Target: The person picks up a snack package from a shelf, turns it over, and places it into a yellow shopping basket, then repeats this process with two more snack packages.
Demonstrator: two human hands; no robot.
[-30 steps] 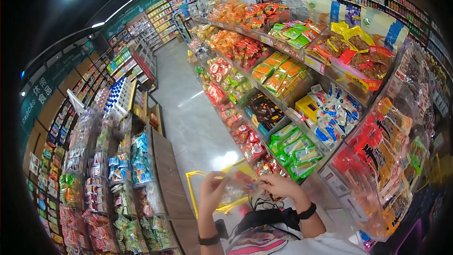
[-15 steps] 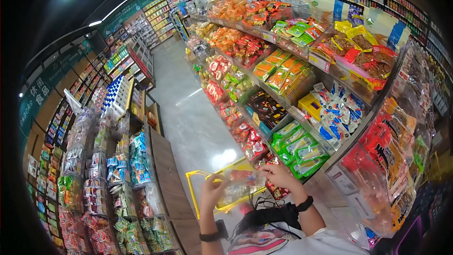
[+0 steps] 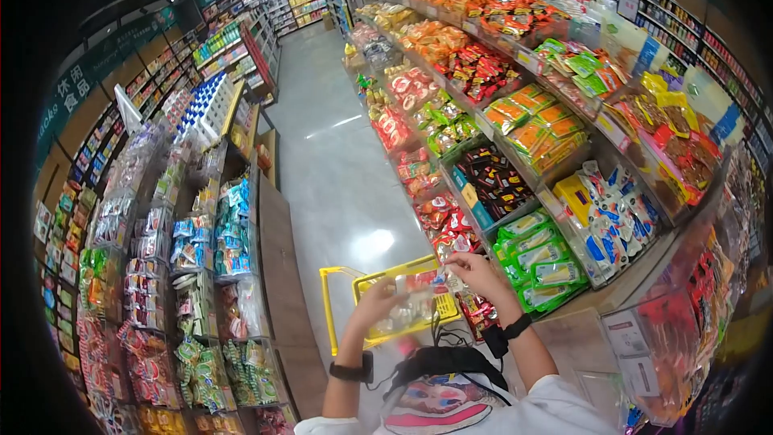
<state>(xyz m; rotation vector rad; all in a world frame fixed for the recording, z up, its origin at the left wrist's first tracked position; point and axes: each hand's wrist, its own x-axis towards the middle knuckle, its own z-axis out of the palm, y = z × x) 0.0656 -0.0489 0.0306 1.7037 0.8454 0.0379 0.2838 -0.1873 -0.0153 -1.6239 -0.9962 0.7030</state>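
Note:
A clear plastic bag [image 3: 420, 282] with red and white patches stretches between my hands, above the yellow shopping basket [image 3: 354, 275]. My right hand [image 3: 481, 275] pinches the right end of it, beside the lowest candy bins. On the other side, my left hand [image 3: 375, 306] is close to the bag's left end. Motion smears its fingers, so their grip does not show clearly. Clear-wrapped goods [image 3: 403, 312] lie in the basket, partly hidden behind my hands and the bag.
To the right rises a tiered display, with green packets [image 3: 541, 262] and blue-white wrapped sweets [image 3: 616, 209] nearest. A shelf unit with hanging snack bags [image 3: 233, 225] stands at left. A grey-floored aisle [image 3: 322, 145] runs between them. Dark cables [image 3: 451, 334] hang near my chest.
My view has shifted, so the shelves sit differently in frame. My left hand has turned and blurred; half a second ago its fingers looked pinched. The right hand keeps its pinch on the bag.

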